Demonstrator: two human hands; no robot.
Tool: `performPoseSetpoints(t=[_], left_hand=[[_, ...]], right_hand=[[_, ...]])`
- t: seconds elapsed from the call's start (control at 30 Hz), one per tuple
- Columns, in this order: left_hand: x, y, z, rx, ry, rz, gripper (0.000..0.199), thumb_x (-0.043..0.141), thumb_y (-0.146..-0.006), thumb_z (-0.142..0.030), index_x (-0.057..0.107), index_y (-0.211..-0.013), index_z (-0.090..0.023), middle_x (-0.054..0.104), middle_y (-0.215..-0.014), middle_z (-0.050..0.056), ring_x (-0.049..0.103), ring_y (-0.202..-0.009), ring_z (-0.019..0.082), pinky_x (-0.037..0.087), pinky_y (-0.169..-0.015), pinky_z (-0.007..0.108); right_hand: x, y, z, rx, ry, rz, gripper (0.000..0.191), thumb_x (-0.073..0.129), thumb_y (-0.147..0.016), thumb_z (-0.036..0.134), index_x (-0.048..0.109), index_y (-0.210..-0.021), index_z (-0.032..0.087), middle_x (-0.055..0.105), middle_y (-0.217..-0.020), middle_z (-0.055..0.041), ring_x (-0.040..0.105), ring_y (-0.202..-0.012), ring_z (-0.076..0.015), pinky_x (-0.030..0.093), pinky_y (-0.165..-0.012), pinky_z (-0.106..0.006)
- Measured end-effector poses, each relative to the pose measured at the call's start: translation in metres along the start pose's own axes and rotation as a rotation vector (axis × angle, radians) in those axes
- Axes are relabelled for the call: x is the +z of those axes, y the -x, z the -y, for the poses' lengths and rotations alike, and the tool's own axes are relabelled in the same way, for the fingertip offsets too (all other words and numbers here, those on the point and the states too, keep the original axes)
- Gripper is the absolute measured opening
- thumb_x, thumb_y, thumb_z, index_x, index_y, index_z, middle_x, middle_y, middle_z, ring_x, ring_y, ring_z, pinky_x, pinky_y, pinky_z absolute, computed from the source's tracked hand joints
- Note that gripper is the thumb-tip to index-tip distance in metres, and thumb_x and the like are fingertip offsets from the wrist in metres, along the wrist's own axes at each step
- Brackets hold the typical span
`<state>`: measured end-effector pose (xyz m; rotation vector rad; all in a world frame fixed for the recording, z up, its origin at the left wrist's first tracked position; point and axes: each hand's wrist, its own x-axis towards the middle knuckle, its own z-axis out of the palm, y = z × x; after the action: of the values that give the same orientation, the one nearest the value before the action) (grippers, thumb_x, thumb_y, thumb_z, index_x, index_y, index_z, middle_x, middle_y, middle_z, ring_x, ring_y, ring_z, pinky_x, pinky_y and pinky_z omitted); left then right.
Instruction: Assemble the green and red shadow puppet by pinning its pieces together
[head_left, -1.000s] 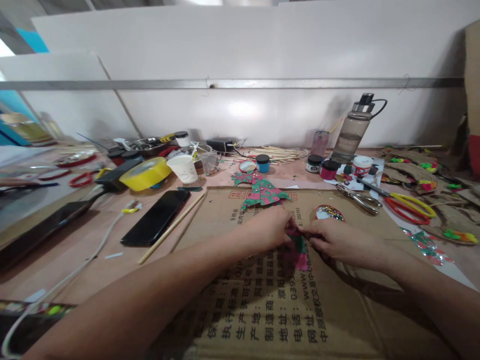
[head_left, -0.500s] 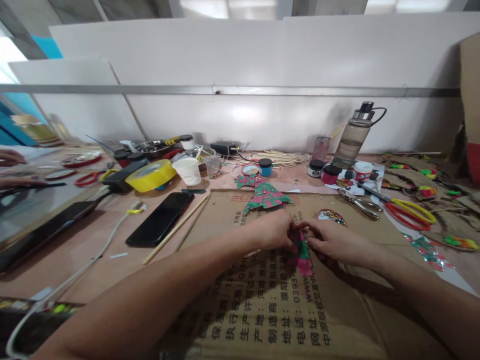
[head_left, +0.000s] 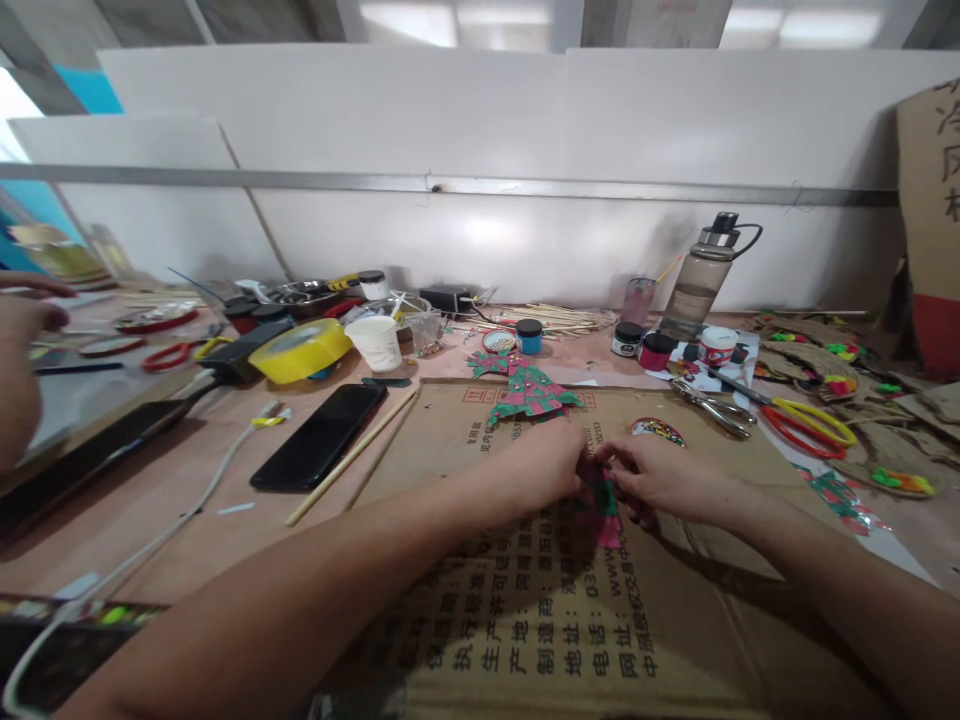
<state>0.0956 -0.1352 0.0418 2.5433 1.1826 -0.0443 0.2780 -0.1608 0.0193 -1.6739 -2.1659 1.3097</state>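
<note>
My left hand [head_left: 556, 460] is closed, fingers bent down, on a small pink-and-green piece [head_left: 609, 520] that looks like painted paper or cloth. Its lower end hangs out below the fingers, over the cardboard sheet [head_left: 540, 640]. At the piece's right side, my right hand [head_left: 654, 475] has thumb and fingertips pinched together, almost meeting the left fingertips. Whatever lies between the right fingertips is hidden. Just beyond my hands lies a larger pink-and-green cutout [head_left: 536, 395] dotted with small shiny beads. A round dish of colourful beads [head_left: 658, 430] is partly covered by my right hand.
Left of the cardboard are a wooden stick [head_left: 352, 458], a black phone [head_left: 321, 438] and yellow tape [head_left: 301, 350]. On the right lie pliers [head_left: 711, 408], scissors [head_left: 810, 425] and paint jars [head_left: 656, 352], with a water bottle [head_left: 694, 285] behind. Another person's hand [head_left: 22, 340] shows far left.
The view has shifted slightly. My hands stay nearly in place around the small piece, with little finger movement. At the far left, the other person's hand and arm have come further into view.
</note>
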Motion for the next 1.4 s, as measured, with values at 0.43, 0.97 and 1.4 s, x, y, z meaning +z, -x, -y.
performPoseSetpoints(t=[0.43, 0.97, 1.4], left_hand=[[0.007, -0.007, 0.010, 0.019, 0.115, -0.020, 0.035, 0.077, -0.062, -0.032, 0.067, -0.093, -0.018, 0.070, -0.088, 0.005, 0.062, -0.075, 0.019, 0.037, -0.053, 0.024], [0.009, -0.010, 0.014, 0.041, 0.348, -0.012, 0.018, 0.075, -0.062, -0.028, 0.061, -0.069, -0.018, 0.059, -0.061, -0.003, 0.052, -0.056, 0.014, 0.030, -0.049, 0.025], [0.015, -0.020, 0.013, 0.076, 0.956, -0.381, 0.029, 0.067, -0.073, -0.043, 0.063, -0.071, -0.015, 0.057, -0.064, -0.003, 0.046, -0.058, 0.010, 0.035, -0.057, 0.023]], right_hand=[[-0.008, -0.003, 0.012, 0.092, -0.160, 0.037, 0.021, 0.044, -0.075, 0.013, 0.061, -0.088, 0.016, 0.060, -0.056, 0.0018, 0.060, -0.048, -0.0124, 0.046, -0.042, -0.019], [-0.012, 0.008, 0.022, 0.072, -0.313, -0.029, 0.012, 0.047, -0.080, 0.016, 0.055, -0.089, 0.020, 0.058, -0.053, 0.0051, 0.056, -0.042, -0.0104, 0.040, -0.038, -0.018], [-0.014, 0.011, 0.028, -0.244, -0.579, -0.417, 0.021, 0.066, -0.077, 0.036, 0.058, -0.083, 0.018, 0.065, -0.060, 0.0014, 0.064, -0.050, -0.0122, 0.052, -0.048, -0.022]])
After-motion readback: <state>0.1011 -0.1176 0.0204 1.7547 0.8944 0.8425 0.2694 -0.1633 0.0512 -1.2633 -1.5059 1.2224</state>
